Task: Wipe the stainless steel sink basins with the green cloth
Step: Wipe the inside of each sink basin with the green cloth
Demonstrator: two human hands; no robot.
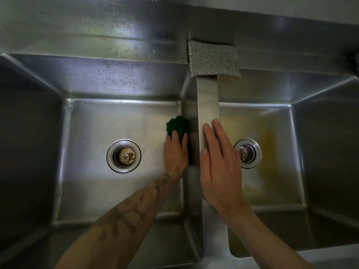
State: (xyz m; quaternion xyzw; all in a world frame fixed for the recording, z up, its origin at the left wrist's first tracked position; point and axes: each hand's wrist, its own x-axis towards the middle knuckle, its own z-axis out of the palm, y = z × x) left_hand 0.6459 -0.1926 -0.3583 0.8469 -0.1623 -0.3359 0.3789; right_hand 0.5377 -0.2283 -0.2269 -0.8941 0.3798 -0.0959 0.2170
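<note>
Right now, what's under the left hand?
The green cloth, against the left basin's wall; its far end shows past the fingers, the rest is covered by the left hand.

Green cloth (pixel 177 126): dark, bunched, pressed against the right-hand wall of the left basin (pixel 97 123). Left basin: stainless steel, droplets speckling the rear wall, debris in its drain strainer (pixel 123 155). Right basin (pixel 272 191): yellowish staining across the floor.
</note>
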